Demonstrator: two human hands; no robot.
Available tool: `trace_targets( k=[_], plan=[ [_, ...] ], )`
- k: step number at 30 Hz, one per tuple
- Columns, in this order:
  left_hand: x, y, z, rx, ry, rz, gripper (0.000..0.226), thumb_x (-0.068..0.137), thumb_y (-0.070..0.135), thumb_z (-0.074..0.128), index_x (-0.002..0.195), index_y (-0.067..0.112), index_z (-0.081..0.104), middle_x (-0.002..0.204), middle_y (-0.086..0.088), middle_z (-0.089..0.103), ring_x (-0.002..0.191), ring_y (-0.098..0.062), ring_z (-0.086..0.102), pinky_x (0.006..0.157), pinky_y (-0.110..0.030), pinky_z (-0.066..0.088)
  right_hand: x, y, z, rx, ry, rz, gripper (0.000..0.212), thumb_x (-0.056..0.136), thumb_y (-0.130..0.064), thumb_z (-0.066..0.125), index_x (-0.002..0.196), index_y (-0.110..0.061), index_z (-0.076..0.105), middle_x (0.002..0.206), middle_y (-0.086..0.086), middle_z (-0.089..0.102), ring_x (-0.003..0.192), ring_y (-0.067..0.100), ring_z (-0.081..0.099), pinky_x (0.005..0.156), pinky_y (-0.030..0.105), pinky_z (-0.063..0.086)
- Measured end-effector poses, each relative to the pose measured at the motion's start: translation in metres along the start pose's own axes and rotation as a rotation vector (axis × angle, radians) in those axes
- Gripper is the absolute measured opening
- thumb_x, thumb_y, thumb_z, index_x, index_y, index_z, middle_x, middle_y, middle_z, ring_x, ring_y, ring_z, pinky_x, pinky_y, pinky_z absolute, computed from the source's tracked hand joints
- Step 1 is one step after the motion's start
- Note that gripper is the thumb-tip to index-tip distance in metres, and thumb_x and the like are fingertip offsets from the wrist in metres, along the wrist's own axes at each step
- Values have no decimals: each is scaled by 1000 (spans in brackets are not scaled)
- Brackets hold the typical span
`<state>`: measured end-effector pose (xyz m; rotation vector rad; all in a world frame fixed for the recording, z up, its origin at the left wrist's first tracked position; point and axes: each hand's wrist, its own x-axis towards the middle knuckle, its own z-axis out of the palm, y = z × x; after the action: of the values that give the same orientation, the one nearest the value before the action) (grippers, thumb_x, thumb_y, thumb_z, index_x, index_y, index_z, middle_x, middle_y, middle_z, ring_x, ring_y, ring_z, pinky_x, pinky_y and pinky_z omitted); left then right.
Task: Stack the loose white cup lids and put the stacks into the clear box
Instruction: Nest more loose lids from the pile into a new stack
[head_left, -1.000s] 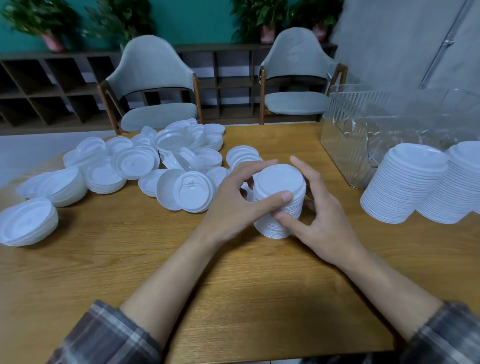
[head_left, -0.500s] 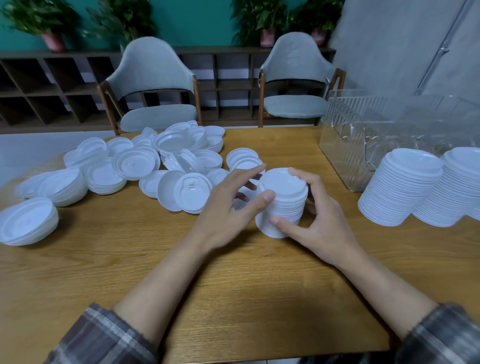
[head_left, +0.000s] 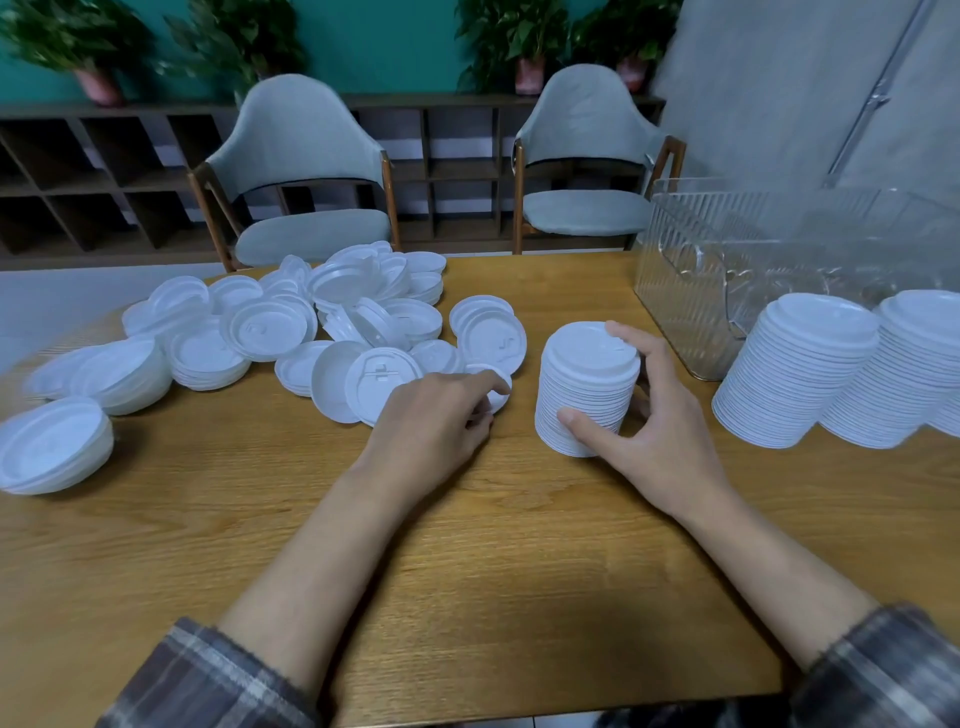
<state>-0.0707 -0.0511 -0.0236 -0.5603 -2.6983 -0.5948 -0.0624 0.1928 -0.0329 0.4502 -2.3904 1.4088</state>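
**Right hand (head_left: 655, 415) grips a stack of white plastic cup lids (head_left: 584, 387) on a brown wooden counter (head_left: 467, 571)**

The stack stands upright near the middle of the counter. The right hand's grip is closed round it, with the thumb low on the near side and the fingers over the top rim and far side. Just to its left, the left hand (head_left: 434, 418) lies palm down. Its grip is curled on the edge of one loose white round lid (head_left: 496, 397) at the near edge of a wide pile of loose white plastic lids (head_left: 311, 322). To the right, two taller stacks of white lids (head_left: 795, 374) stand side by side, just in front of the clear ribbed plastic box (head_left: 675, 291) at the counter's far right. Two grey padded chairs (head_left: 306, 176) stand beyond the counter.
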Motion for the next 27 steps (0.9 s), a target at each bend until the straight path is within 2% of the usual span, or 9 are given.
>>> trace_targets(
  k=[2,7,12,15,17,19,22,27],
  plan=[
    [1,0,1,-94,58,-18,33,92,15,72,121,31,69,91,14,70,88,-9,66,75,-41,57,0,0,0,-2,0,-1,84,75,-47,87,145,-40,41,140,-36,48,133,-5,49,111,39,48],
    [4,8,-6,-525,198,-145,41,86,9,83,119,29,71,84,11,66,82,-8,64,78,-18,51,0,-1,0,20,31,-9,82,75,-59,81,145,-36,45,143,-27,51,135,0,49,110,42,48],
    [6,20,-12,-765,370,-259,33,91,7,77,118,23,69,103,0,69,95,-16,69,73,-21,56,0,-2,2,56,55,-1,73,80,-62,78,142,-37,48,138,-27,56,133,4,52,108,43,51],
    [6,22,-17,-870,465,-324,26,95,6,72,118,19,72,112,-3,73,97,-17,74,76,-28,61,0,-4,1,61,47,0,74,79,-60,76,143,-38,47,137,-30,55,132,3,52,107,41,51],
    [6,24,-20,-988,471,-368,25,97,4,67,118,16,74,112,-11,75,99,-18,75,84,-37,64,-1,-5,1,60,32,-10,76,82,-61,77,147,-40,44,140,-31,52,134,1,51,108,39,51],
    [6,27,-21,-1095,429,-397,24,100,6,67,121,14,75,118,-13,73,97,-16,76,89,-38,64,-1,-6,2,51,3,-25,81,83,-60,78,152,-42,39,143,-30,52,135,0,50,109,36,50],
    [7,31,-17,-1082,370,-393,23,101,11,68,122,16,75,118,-9,74,88,-13,74,83,-30,62,-2,-8,3,48,-42,-40,86,83,-55,77,156,-43,33,144,-26,53,135,0,51,110,34,49],
    [10,39,-8,-1031,427,-319,11,99,10,70,106,6,78,96,-1,79,84,-9,71,77,-26,57,-3,-10,5,43,-103,-74,91,85,-50,78,159,-46,26,154,-22,46,142,2,45,115,44,45]
  ],
)
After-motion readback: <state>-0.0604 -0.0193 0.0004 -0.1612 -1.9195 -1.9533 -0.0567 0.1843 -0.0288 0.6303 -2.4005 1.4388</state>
